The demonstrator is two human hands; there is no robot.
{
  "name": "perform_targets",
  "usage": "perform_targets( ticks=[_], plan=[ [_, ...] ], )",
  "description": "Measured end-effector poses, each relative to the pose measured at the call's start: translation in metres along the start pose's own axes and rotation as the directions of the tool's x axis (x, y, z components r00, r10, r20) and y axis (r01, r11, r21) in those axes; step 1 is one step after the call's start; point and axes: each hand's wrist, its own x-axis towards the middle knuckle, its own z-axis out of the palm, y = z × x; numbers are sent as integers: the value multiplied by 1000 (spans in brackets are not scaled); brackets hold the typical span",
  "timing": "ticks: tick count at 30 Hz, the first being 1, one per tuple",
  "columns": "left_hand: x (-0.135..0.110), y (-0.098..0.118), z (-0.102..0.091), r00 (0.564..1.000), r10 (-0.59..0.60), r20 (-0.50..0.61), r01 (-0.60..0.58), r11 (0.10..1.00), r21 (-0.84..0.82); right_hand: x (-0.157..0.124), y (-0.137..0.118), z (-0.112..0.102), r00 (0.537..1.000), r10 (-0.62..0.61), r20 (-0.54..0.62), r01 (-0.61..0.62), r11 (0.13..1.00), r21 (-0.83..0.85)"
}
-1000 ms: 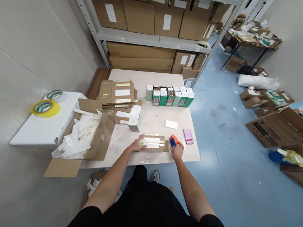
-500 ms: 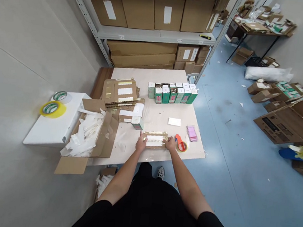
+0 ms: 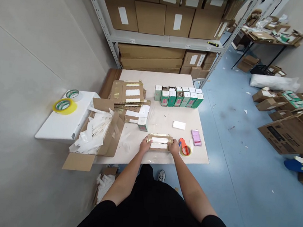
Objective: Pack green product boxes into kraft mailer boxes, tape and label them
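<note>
Both hands at the near edge of the bench [image 3: 190,118], one at each end of a small brown carton [image 3: 160,141]. Left hand [image 3: 144,146] clamped on its left end, thumb over the top; right hand [image 3: 174,147] clamped on its right end. Carton lies between the two, long side across the body, white strips and shiny tape along its upper face. Undersides of the fingers hidden; cannot tell whether the carton touches the bench.

Just right of the right hand: an orange tape dispenser [image 3: 182,144] with a roll of tape, some blue showing at its side. Farther right, a pink-purple item [image 3: 196,137], blurred into blocks. Beyond the right hand, a flat white card [image 3: 179,125].

Beyond the left hand, slightly left: one green-and-white box [image 3: 142,124], upright. Past it, a pile of flattened cardboard [image 3: 128,93]. Well beyond both hands, a cluster of similar boxes [image 3: 179,98], green and white, standing close together.

Well left of the left hand: an open carton of white paper strips [image 3: 94,131], flaps spread. Farther left, a yellow tape roll [image 3: 65,106] and a paler roll [image 3: 73,95] on a white surface [image 3: 55,127].
</note>
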Motion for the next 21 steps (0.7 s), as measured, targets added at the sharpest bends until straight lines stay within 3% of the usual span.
perform_targets(
  ticks=[3, 6, 10, 13, 16, 19, 21],
  plan=[
    [-3, 7, -8, 999, -50, 1, 50, 993, -103, 0, -5, -11, 1000, 1, 20, -3, 997, 83],
    [-9, 17, -15, 995, -74, -65, 61, 981, -183, -3, -9, -26, 998, 38, -43, -29, 979, 201],
    [-19, 32, -14, 982, -11, -190, -43, 960, -278, -8, -8, -42, 986, 69, -152, -16, 947, 322],
    [-23, 33, -7, 968, 61, -242, -140, 935, -326, -8, 0, -42, 977, 33, -209, 57, 910, 410],
    [-24, 22, 6, 986, 88, -140, -126, 948, -293, -7, 17, -29, 986, 12, -163, 59, 904, 423],
    [-24, 4, 19, 1000, 10, -29, -15, 983, -183, -7, 37, -11, 999, 21, -47, -7, 963, 269],
    [-23, -5, 25, 999, -44, -8, 43, 992, -122, -7, 45, -1, 999, 21, -39, -14, 986, 169]
  ],
)
